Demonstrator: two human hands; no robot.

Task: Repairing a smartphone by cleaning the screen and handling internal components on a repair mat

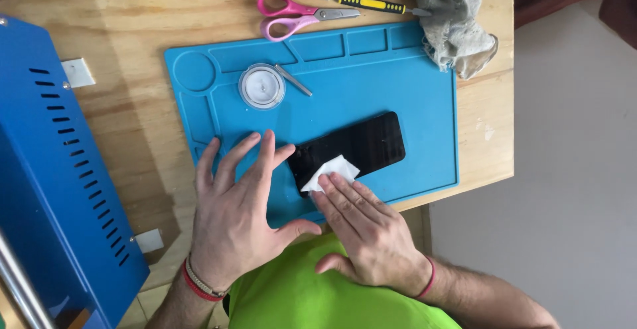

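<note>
A black phone lies flat on a blue work mat. My right hand presses a small white wipe onto the phone's near end with flat fingers. My left hand rests spread on the mat beside the phone, its fingertips touching the phone's left edge. Both wrists wear red bands.
A round clear lidded container and a thin metal tool sit on the mat. Pink scissors, a yellow-black screwdriver and a grey rag lie behind. A blue metal box stands at left. The table edge is at right.
</note>
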